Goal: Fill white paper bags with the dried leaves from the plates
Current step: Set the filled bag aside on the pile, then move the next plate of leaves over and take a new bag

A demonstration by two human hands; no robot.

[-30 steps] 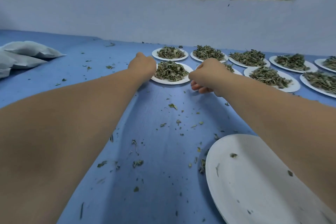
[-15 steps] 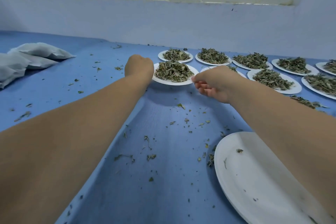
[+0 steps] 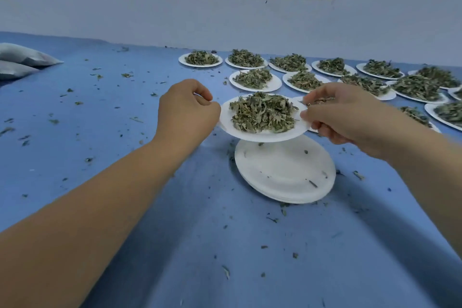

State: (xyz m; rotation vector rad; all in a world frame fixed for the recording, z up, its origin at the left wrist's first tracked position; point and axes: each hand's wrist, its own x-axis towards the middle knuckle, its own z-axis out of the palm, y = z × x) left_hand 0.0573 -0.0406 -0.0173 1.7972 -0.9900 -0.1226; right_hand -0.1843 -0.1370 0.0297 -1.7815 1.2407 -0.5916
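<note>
Okay, both of my hands are on one plate. My left hand (image 3: 186,111) pinches its left rim, thumb and forefinger closed on the edge and the other fingers curled in. My right hand (image 3: 342,115) grips the right rim, thumb on top of the edge and fingers tucked below it. The plate (image 3: 265,134) is up off the table and roughly level, carrying a heap of dried leaves (image 3: 262,112) piled across its middle. Just beneath it, and a little nearer to me, sits a stack of empty plates (image 3: 285,175), with only a few crumbs on the top one. Beyond the plate I hold, rows of full plates (image 3: 273,84) run along the far side and off to the right, each with its own pile of leaves. Over at the far left edge lie the white paper bags (image 3: 25,56), puffed up and on their sides, well apart from my hands. Loose bits of leaf are scattered all over the blue table (image 3: 175,245). A pale wall (image 3: 225,20) stands behind the plates.
</note>
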